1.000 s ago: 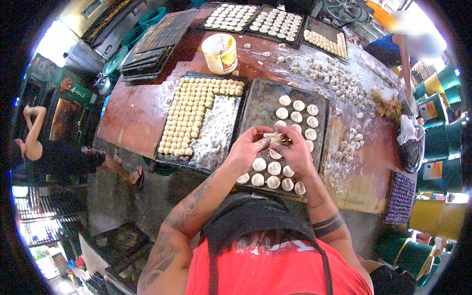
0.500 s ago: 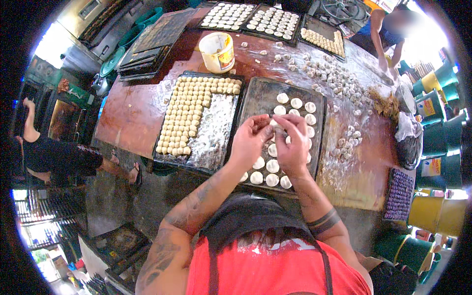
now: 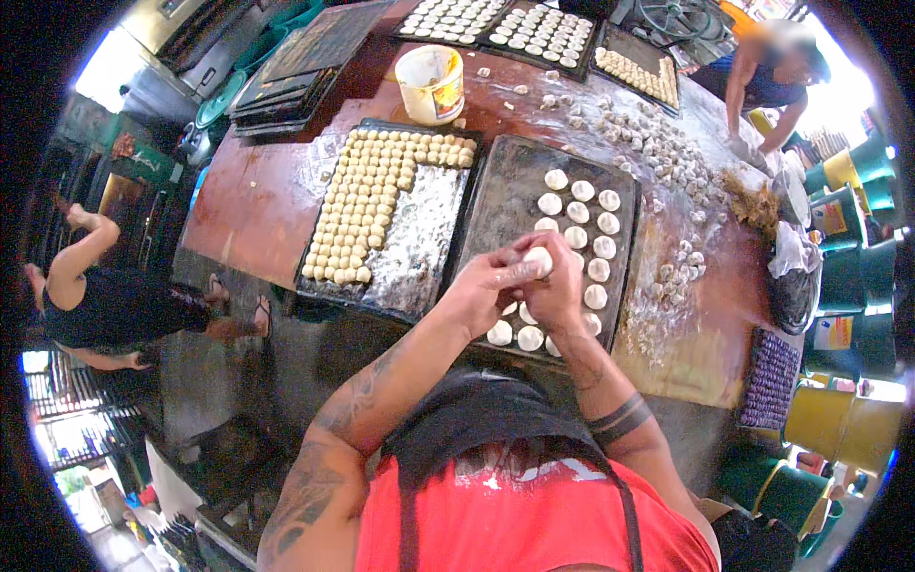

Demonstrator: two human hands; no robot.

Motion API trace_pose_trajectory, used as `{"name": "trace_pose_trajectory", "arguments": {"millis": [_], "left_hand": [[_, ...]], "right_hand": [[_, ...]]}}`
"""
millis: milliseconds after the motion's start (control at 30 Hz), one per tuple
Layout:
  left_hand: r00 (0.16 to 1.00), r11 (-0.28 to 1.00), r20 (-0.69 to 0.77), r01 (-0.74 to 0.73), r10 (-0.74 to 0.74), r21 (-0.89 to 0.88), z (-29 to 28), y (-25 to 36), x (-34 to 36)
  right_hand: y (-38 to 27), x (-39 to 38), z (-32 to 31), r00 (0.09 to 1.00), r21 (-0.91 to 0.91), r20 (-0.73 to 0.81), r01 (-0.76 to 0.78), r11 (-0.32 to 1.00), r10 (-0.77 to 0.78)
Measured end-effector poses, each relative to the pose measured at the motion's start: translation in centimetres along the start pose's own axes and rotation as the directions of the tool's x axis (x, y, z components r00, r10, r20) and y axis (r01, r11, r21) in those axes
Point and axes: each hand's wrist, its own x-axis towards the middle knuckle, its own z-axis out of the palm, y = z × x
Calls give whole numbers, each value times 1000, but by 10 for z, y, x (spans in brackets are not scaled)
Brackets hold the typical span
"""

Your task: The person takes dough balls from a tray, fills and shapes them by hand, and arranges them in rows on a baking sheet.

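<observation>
A round white dough ball (image 3: 539, 259) is between my two hands, above the dark baking tray in front of me. My right hand (image 3: 560, 297) curls round it from below and the right. From the left, my left hand (image 3: 488, 284) presses its fingers against the same ball. The dark tray (image 3: 500, 186) carries several rows of flattened white dough rounds (image 3: 603, 247), some hidden under my hands and wrists. Left of it, a second tray (image 3: 419, 250) dusted with flour holds closely packed small dough balls (image 3: 357, 210) along its left and far sides.
A white bucket (image 3: 431, 88) stands beyond the trays. Floury lumps (image 3: 658, 143) lie scattered across the reddish table (image 3: 248, 224). Stacked dark trays (image 3: 286, 91) sit far left; a tray of purple pieces (image 3: 770, 379) is at right. One person works far right, another stands left.
My hands have drawn slightly down and closed together round the dough ball, which now shows at their top. The person at left has raised a bent arm; the view has shifted slightly.
</observation>
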Motion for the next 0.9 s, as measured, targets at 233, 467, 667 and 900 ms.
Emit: {"name": "trace_pose_trajectory", "arguments": {"millis": [233,467,667,900], "left_hand": [[884,565,-246,-24,398,825,-24,-13,-34],[699,576,-309,-178,645,798,-120,-10,-32],[766,704,-339,-200,546,682,-130,-6,-30],[717,111,-179,141,674,984,-179,31,-49]], "right_hand": [[7,-26,28,877,152,219,-464,873,428],[34,-28,65,811,-560,521,91,824,265],[49,-77,67,770,-380,543,582,719,-336],[133,-25,-111,969,-682,-243,-146,717,-34]]}}
